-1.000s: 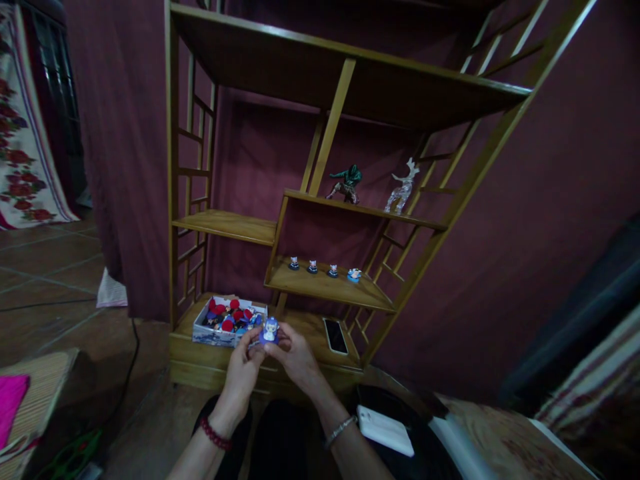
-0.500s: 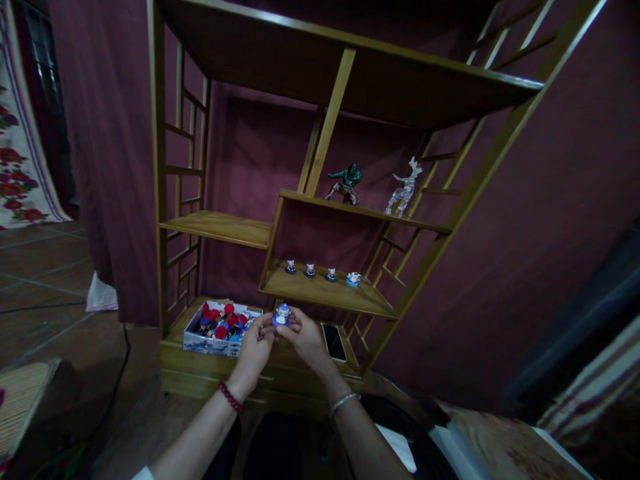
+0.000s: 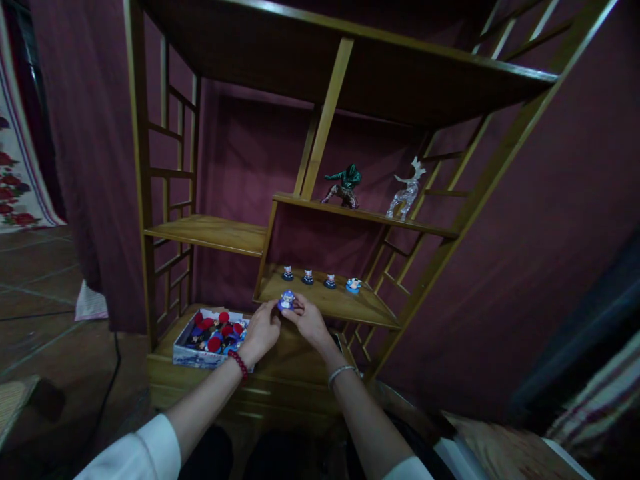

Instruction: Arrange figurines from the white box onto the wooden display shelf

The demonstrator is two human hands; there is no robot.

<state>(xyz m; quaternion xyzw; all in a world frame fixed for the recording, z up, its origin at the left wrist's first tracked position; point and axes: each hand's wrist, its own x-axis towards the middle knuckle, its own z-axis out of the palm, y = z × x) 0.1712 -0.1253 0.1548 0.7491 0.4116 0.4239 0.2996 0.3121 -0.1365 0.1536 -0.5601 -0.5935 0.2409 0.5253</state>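
Note:
A small purple-and-white figurine [image 3: 287, 301] is pinched in the fingers of my right hand [image 3: 311, 325], just in front of the lower shelf's front edge. My left hand [image 3: 262, 330] is beside it, thumb and forefinger apart; its fingertips come close to the figurine, and I cannot tell if they touch. Behind, on the lower shelf [image 3: 320, 303], several small figurines stand in a row: dark-based ones such as this figurine [image 3: 308, 277], and a light blue one [image 3: 353, 285] at the right end.
Left of my hands, an open box [image 3: 200, 359] holds many figurines with red, blue and black parts. A dark green crouching figure [image 3: 345, 185] and a clear deer figure [image 3: 404, 193] stand on the shelf above. A phone [image 3: 338, 343] is mostly hidden behind my right wrist.
Both hands have moved forward and up toward the lower shelf with the figurine. My left fingers have loosened from it, while my right hand keeps its hold.

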